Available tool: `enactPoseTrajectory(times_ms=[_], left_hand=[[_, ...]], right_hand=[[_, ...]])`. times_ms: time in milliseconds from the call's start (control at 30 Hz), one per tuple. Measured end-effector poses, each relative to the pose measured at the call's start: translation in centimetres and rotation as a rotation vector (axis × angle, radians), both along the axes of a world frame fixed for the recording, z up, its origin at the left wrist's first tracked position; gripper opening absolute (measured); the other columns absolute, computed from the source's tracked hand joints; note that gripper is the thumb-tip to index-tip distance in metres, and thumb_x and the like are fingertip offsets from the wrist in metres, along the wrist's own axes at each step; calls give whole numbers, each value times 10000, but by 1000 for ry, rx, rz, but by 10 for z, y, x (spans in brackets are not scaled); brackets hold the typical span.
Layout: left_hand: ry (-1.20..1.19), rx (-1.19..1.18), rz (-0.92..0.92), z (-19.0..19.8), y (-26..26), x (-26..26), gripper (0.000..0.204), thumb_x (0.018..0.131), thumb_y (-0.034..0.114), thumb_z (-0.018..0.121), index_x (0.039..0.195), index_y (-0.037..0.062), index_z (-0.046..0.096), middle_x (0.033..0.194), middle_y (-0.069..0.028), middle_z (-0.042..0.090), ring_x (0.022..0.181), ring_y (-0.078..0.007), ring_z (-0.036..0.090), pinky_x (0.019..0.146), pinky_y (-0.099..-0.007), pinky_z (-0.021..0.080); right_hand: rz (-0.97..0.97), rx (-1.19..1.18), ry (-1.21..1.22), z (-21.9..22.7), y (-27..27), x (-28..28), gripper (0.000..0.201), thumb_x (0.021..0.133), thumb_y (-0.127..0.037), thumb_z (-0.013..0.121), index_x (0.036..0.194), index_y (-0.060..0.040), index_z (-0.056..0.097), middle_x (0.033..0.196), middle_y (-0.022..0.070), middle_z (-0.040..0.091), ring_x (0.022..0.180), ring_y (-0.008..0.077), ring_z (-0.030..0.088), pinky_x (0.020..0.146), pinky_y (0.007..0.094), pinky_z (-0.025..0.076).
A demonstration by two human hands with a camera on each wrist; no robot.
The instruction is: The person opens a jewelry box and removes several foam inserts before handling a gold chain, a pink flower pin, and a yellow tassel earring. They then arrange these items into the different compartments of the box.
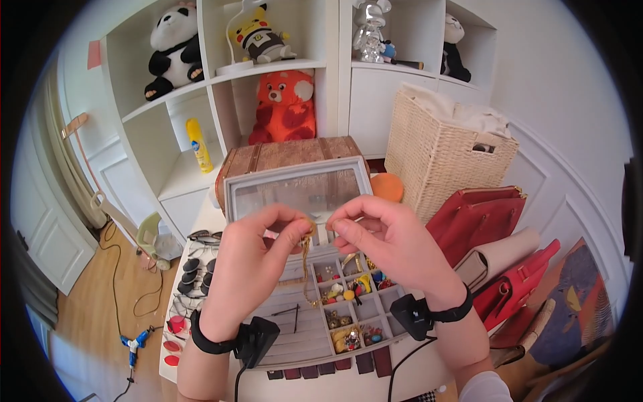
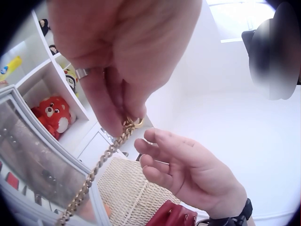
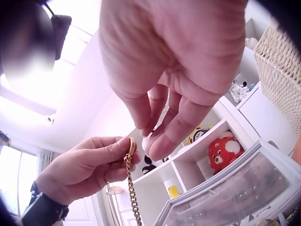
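My left hand (image 1: 251, 258) pinches the end of a gold chain (image 2: 91, 176) between thumb and forefinger. A gold ring-shaped clasp (image 3: 131, 146) shows at the fingertips, and the links hang down over the jewelry box (image 1: 365, 309). My right hand (image 1: 388, 244) is just to the right of the clasp, fingers loosely bent, with nothing visible in them. Beneath both hands, the box's compartments hold earrings, rings and colourful trinkets (image 1: 362, 285). Its clear-windowed lid (image 1: 295, 191) stands raised behind the hands.
Several sunglasses (image 1: 191, 275) lie along the table's left side. A brown wooden chest (image 1: 288, 154) stands behind the lid. On the right are a woven basket (image 1: 429, 147) and red handbags (image 1: 475, 218). White shelves with a red plush toy (image 1: 284, 107) rise at the back.
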State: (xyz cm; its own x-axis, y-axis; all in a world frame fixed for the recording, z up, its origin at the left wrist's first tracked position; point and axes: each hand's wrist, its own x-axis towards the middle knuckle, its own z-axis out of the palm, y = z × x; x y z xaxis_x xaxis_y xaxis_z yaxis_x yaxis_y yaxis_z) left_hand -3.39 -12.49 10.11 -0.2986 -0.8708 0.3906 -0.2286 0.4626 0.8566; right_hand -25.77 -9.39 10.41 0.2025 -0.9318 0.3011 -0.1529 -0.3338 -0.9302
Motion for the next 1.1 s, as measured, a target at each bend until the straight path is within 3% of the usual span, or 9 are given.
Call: enactPoseTrajectory(times_ms=[233,300,367,433,733,867,967,1067,1100], left_hand=[[27,-64,56,7,-3,2,170,1074,146,679,1106,-20,683,933,-33,720,815,-85,671,744,-247,576],[68,-79,76,6,-4,1,162,1062,136,684,1097,-21,693,903,-25,719,791,-75,661,690,-242,546],[86,-84,108,8,-2,0,150,1050,125,687,1089,-19,702,882,-9,710,785,-56,639,649,-227,512],[127,-76,94,6,-4,0,150,1050,128,688,1085,-17,702,886,-8,707,785,-53,636,650,-224,510],[130,-68,72,8,-1,1,159,1054,136,685,1073,-20,699,884,-10,699,769,-55,632,625,-223,511],[88,-42,69,12,0,4,177,1070,158,692,1101,-16,682,952,-22,721,821,-71,661,753,-230,547],[149,-98,75,12,3,1,164,1053,138,685,1081,-23,701,881,-20,707,760,-65,644,653,-220,537],[154,-97,63,15,6,2,164,1049,138,692,1082,-22,705,906,-20,721,773,-65,661,673,-223,550],[156,-97,65,15,8,3,164,1049,138,692,1082,-22,705,906,-20,721,773,-65,661,673,-223,550]], right_hand=[[149,-42,-2,31,44,3,215,1064,-126,665,1232,2,700,1077,63,745,978,105,703,861,287,584],[371,-309,-32,37,59,4,234,1060,-119,652,1212,54,693,1154,158,753,973,205,737,880,313,601],[688,-164,4,40,64,-5,261,1046,-143,670,1233,35,709,1214,208,739,1045,276,729,897,363,602],[1305,120,-38,29,51,-11,269,1042,-133,676,1264,12,719,1283,207,730,1136,319,711,925,399,595],[598,-741,-58,38,103,23,280,875,-188,852,1153,-172,823,1131,125,757,973,271,749,752,303,626],[634,-769,-177,27,96,17,424,850,-22,842,1195,-268,852,1251,155,743,1030,301,750,860,302,639],[730,-703,-80,33,95,11,322,883,-33,819,1158,-196,855,1214,132,755,1018,292,749,846,300,642],[605,-581,-187,36,93,4,183,917,-47,791,1088,-100,833,1095,127,782,938,277,759,784,310,625],[718,-319,67,48,79,-17,215,956,-79,759,1168,-83,789,1118,77,772,932,221,746,826,294,598]])
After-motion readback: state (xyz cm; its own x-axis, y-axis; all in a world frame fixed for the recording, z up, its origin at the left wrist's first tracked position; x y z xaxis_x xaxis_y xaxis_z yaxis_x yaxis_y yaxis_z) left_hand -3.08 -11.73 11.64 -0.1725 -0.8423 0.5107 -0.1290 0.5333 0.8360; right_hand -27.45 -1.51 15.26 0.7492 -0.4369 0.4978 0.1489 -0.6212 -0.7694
